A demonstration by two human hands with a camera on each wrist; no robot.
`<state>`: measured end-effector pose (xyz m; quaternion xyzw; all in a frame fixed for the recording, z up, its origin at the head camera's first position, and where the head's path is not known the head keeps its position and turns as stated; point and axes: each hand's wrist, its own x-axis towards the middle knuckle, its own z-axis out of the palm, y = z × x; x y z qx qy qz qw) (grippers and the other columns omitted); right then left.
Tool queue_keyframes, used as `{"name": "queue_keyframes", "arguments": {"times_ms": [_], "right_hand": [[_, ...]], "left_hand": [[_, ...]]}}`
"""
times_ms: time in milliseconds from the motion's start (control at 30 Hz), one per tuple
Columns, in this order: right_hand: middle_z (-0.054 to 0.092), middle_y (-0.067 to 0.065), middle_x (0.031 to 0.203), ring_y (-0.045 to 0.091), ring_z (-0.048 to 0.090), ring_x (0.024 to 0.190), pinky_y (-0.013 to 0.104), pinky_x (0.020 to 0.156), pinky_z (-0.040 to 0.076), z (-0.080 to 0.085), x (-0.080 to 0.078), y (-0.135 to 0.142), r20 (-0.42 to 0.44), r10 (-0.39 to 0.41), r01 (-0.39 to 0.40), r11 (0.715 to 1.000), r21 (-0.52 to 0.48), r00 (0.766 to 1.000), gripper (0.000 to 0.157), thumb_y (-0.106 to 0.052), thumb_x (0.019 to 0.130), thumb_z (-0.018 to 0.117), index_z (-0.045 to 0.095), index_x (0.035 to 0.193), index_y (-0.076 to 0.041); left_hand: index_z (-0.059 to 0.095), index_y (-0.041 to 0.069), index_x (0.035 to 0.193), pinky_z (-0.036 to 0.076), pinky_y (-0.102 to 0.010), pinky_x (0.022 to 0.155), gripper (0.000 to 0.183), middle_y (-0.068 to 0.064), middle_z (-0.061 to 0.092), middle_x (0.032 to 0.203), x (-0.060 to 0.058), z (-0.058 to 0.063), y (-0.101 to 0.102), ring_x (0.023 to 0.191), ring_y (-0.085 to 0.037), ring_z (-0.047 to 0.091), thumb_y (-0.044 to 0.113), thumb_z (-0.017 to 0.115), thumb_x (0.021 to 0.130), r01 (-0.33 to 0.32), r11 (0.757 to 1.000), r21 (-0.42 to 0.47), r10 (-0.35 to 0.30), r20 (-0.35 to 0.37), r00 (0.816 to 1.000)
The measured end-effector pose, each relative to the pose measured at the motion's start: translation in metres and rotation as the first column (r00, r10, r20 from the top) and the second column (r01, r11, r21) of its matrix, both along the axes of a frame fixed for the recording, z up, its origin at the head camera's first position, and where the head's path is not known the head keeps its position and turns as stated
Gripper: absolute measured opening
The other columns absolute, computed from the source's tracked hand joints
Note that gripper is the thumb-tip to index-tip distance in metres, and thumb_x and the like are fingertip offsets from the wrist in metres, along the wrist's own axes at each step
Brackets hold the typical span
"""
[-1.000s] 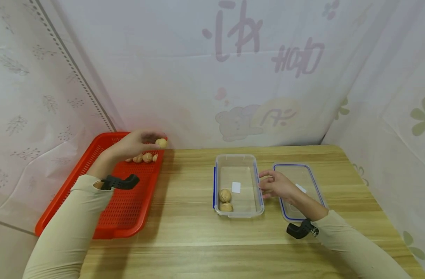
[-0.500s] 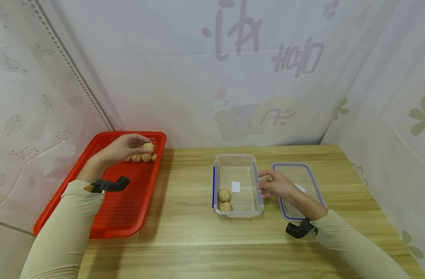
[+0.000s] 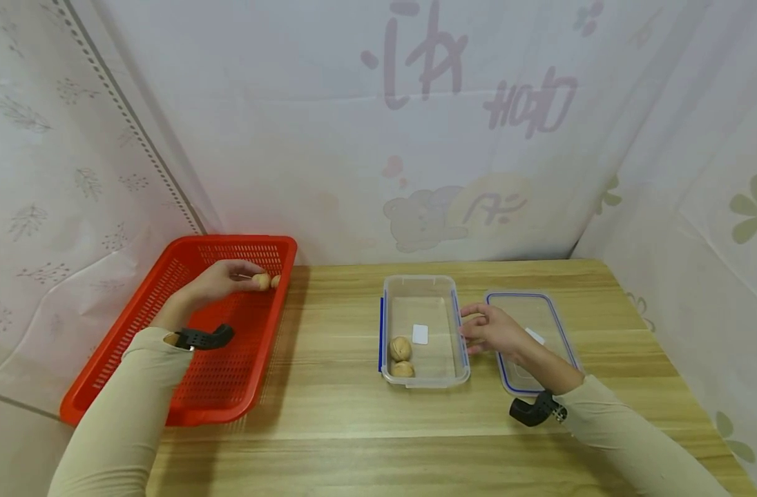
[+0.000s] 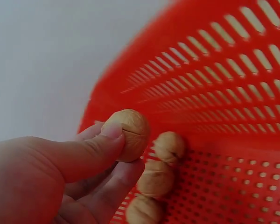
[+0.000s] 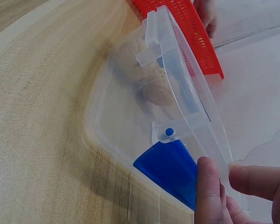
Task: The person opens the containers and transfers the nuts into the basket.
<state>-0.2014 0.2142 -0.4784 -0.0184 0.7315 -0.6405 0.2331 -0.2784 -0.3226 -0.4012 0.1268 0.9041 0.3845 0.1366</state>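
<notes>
In the head view my left hand [image 3: 223, 279] is inside the red plastic basket [image 3: 248, 386], near its far right corner. Its thumb and fingers pinch a walnut [image 4: 130, 133], seen close in the left wrist view. Beside it in the basket lie several more walnuts, among them one walnut [image 4: 169, 146] by the wall. My right hand [image 3: 495, 330] pinches the right rim of a clear plastic box [image 3: 425, 379], thumb on one side and a finger on the other. Two walnuts [image 3: 400, 348] sit in the box's near left corner.
A clear lid [image 3: 528, 304] with a blue seal lies on the wooden table [image 3: 353, 428], right of the box and partly under my right forearm. A blue latch [image 5: 170, 170] hangs on the box's side. A printed cloth [image 3: 329, 172] hangs behind the table.
My left hand, holding a walnut, has moved left from the basket's far right corner and then down into the basket. The right hand and the box stay in place.
</notes>
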Motion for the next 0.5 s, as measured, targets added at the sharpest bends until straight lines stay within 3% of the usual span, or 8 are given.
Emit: {"name": "queue_keyframes", "arguments": {"times_ms": [167, 333, 500], "right_hand": [[0.064, 0.012, 0.1, 0.016, 0.064, 0.084, 0.031, 0.072, 0.062, 0.001, 0.001, 0.0, -0.002, -0.001, 0.001, 1.0, 0.004, 1.0, 0.047, 0.001, 0.1, 0.06, 0.038, 0.141, 0.012], [0.063, 0.013, 0.101, 0.017, 0.065, 0.083, 0.031, 0.072, 0.062, 0.002, 0.002, -0.001, 0.002, 0.001, 0.0, 1.0, -0.007, 1.0, 0.049, 0.001, 0.1, 0.06, 0.037, 0.141, 0.012], [0.062, 0.012, 0.1, 0.017, 0.064, 0.082, 0.032, 0.071, 0.062, 0.003, 0.002, -0.002, -0.001, 0.004, -0.004, 1.0, -0.022, 1.0, 0.049, 0.001, 0.099, 0.06, 0.036, 0.141, 0.012]], "left_hand": [[0.061, -0.008, 0.132, 0.044, -0.057, 0.104, 0.042, -0.028, 0.06, 0.133, -0.005, -0.016, 0.003, 0.126, -0.045, 0.053, 0.018, 0.069, 0.099, -0.01, 0.999, -0.041, 0.01, -0.005, 1.0], [0.062, -0.011, 0.126, 0.046, -0.054, 0.101, 0.036, -0.031, 0.061, 0.13, -0.005, -0.032, 0.004, 0.125, -0.047, 0.053, 0.01, 0.069, 0.098, -0.019, 0.999, -0.047, 0.019, -0.016, 1.0], [0.062, -0.014, 0.125, 0.047, -0.054, 0.1, 0.034, -0.032, 0.062, 0.124, -0.004, -0.039, 0.007, 0.122, -0.048, 0.055, 0.005, 0.068, 0.097, -0.003, 0.999, -0.033, 0.002, -0.043, 0.999]]}}
